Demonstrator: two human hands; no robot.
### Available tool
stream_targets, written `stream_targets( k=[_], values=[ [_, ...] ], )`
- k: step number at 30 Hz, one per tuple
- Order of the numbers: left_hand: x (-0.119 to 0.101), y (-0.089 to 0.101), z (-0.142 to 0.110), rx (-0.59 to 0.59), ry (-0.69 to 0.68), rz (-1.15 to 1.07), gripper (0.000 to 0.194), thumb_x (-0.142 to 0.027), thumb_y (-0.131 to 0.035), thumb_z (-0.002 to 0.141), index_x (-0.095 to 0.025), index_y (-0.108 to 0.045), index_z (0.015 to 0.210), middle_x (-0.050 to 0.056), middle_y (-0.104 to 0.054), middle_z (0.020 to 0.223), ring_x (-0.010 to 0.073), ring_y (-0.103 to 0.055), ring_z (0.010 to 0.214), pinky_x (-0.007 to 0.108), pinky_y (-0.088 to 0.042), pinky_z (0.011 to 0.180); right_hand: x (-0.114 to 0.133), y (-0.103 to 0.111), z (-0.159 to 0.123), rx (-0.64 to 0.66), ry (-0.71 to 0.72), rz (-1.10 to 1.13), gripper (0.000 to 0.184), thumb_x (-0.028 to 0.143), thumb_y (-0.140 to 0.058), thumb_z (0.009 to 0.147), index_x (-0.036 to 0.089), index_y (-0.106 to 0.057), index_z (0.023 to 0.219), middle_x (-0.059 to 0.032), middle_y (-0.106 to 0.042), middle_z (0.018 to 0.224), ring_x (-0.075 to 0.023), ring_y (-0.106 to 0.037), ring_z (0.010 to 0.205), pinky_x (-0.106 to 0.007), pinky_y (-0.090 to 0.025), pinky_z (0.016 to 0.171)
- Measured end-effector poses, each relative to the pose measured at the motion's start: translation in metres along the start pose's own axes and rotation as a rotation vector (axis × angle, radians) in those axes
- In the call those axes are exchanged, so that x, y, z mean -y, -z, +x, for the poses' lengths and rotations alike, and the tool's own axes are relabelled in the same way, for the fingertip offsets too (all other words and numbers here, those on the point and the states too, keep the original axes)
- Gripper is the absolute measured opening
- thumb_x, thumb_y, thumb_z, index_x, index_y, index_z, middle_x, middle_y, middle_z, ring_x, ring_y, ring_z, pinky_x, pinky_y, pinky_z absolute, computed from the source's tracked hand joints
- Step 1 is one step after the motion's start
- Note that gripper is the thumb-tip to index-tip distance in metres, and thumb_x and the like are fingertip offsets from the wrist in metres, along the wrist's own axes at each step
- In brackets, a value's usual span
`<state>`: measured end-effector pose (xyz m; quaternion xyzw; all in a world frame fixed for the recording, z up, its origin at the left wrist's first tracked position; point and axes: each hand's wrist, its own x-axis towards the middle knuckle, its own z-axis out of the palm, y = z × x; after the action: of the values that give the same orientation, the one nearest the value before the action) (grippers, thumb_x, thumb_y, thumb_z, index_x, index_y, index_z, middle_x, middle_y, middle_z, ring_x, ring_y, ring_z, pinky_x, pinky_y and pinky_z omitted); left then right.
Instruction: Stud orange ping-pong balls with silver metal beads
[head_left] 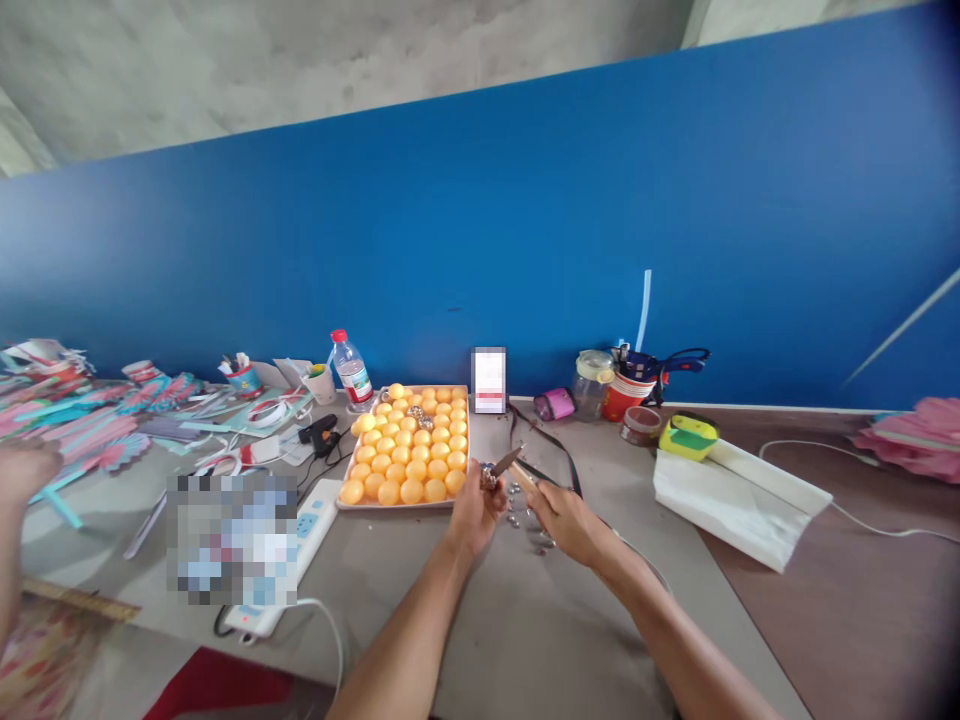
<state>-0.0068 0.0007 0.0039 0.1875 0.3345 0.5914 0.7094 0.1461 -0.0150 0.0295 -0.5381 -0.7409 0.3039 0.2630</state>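
My left hand is closed around a small shiny, brownish thing whose kind I cannot make out; the fingers hide part of it. In my right hand is a small knife with a pale handle, its blade reaching over to the thing in my left hand. Whether the blade touches it I cannot tell. Several small silvery pieces lie on the table beneath and between my hands. Just left of them stands a shallow tray packed with orange balls; a few silvery pieces rest on top of the balls.
Behind my hands a phone leans upright against the blue partition. A bottle, a glue gun and a power strip are to the left; a jar and red cup to the right. Another person's arm shows far left.
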Motion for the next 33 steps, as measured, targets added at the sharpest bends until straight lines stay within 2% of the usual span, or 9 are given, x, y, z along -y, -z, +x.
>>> stream_targets(
  k=[5, 10, 15, 20, 24, 30, 33],
  values=[
    [-0.002, 0.000, -0.002, 0.074, -0.053, -0.036, 0.038, -0.053, -0.060, 0.075, -0.016, -0.048, 0.071, 0.002, -0.061, 0.063, 0.0071, -0.046, 0.043, 0.021, -0.037, 0.048, -0.007, 0.000, 0.001, -0.064, -0.043, 0.146, 0.032, 0.041, -0.028, 0.090, 0.021, -0.047, 0.075, 0.0039, -0.047, 0.054, -0.0107, -0.041, 0.046, -0.022, -0.029, 0.047],
    [-0.003, 0.004, -0.001, 0.063, 0.033, -0.081, 0.031, -0.046, -0.059, 0.079, -0.015, -0.053, 0.078, 0.000, -0.059, 0.063, 0.0074, -0.047, 0.044, 0.022, -0.039, 0.049, -0.001, -0.003, 0.001, -0.028, 0.014, 0.002, 0.025, 0.033, -0.037, 0.086, 0.021, -0.043, 0.065, 0.0018, -0.048, 0.055, -0.0111, -0.040, 0.049, -0.024, -0.026, 0.049],
    [-0.004, 0.004, -0.002, 0.126, -0.003, -0.099, 0.029, -0.044, -0.061, 0.078, -0.016, -0.055, 0.083, 0.003, -0.063, 0.070, 0.0092, -0.052, 0.049, 0.022, -0.041, 0.051, -0.001, -0.001, 0.001, -0.069, -0.014, 0.111, 0.031, 0.040, -0.030, 0.090, 0.020, -0.045, 0.070, 0.0033, -0.047, 0.055, -0.0107, -0.041, 0.049, -0.022, -0.027, 0.048],
    [-0.003, 0.002, -0.002, 0.034, 0.059, -0.086, 0.031, -0.045, -0.058, 0.080, -0.016, -0.051, 0.073, 0.001, -0.059, 0.062, 0.0069, -0.046, 0.044, 0.021, -0.038, 0.048, -0.005, -0.005, 0.004, -0.066, 0.015, 0.044, 0.026, 0.033, -0.038, 0.086, 0.021, -0.044, 0.064, 0.0019, -0.047, 0.053, -0.0117, -0.040, 0.048, -0.025, -0.027, 0.049],
    [-0.002, 0.000, -0.002, 0.058, 0.003, -0.078, 0.032, -0.046, -0.062, 0.077, -0.016, -0.051, 0.074, 0.002, -0.060, 0.064, 0.0075, -0.047, 0.045, 0.021, -0.038, 0.048, -0.009, -0.007, 0.006, -0.072, -0.029, 0.187, 0.032, 0.040, -0.029, 0.089, 0.020, -0.047, 0.071, 0.0035, -0.046, 0.052, -0.0114, -0.041, 0.045, -0.024, -0.028, 0.047],
    [0.000, 0.003, -0.002, 0.055, 0.061, -0.076, 0.031, -0.044, -0.054, 0.083, -0.015, -0.050, 0.073, 0.001, -0.059, 0.063, 0.0073, -0.045, 0.043, 0.022, -0.039, 0.049, -0.010, -0.008, 0.008, -0.039, -0.015, 0.033, 0.028, 0.035, -0.035, 0.087, 0.020, -0.044, 0.065, 0.0009, -0.049, 0.056, -0.0122, -0.044, 0.050, -0.024, -0.028, 0.050],
    [-0.001, 0.003, -0.003, 0.115, 0.042, -0.094, 0.029, -0.044, -0.056, 0.082, -0.016, -0.054, 0.087, 0.002, -0.061, 0.068, 0.0083, -0.047, 0.046, 0.022, -0.039, 0.049, -0.012, 0.000, 0.011, -0.064, -0.072, 0.036, 0.031, 0.037, -0.031, 0.089, 0.021, -0.046, 0.069, 0.0008, -0.051, 0.055, -0.0130, -0.046, 0.050, -0.024, -0.029, 0.049]
  ],
)
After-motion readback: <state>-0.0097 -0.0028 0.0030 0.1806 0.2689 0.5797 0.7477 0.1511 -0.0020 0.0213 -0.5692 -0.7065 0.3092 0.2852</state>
